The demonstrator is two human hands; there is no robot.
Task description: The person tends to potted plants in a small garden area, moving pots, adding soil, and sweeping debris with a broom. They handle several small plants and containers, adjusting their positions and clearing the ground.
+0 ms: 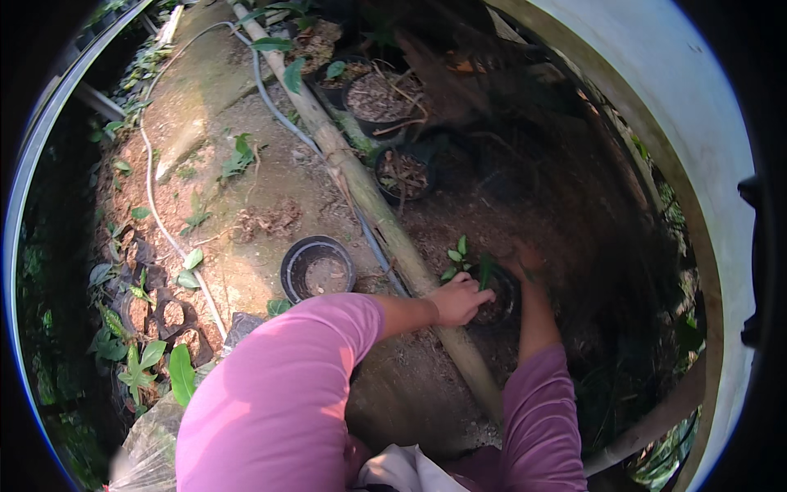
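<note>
My left hand [460, 300] reaches over the bamboo pole with its fingers bent at a small green-leaved plant [456, 255]. Whether the fingers grip the stem is unclear. Under the fingertips is a black plastic pot [508, 295] with dark soil inside, partly covered by the hand and deep in shade. My right hand [527, 261] is past the pot's right side, low over the brown soil [492, 227]. It is blurred and dark, so its fingers cannot be made out. Left of my left forearm, a second black plastic pot [318, 268] stands upright with a little soil at its bottom.
A long bamboo pole [369, 200] crosses the ground diagonally, with a grey hose [289, 126] alongside. Filled black pots [403, 175] stand beyond it. Seedlings in black bags [172, 313] line the left, near a clear plastic bag [150, 440]. A pale curved surface [695, 123] borders the right.
</note>
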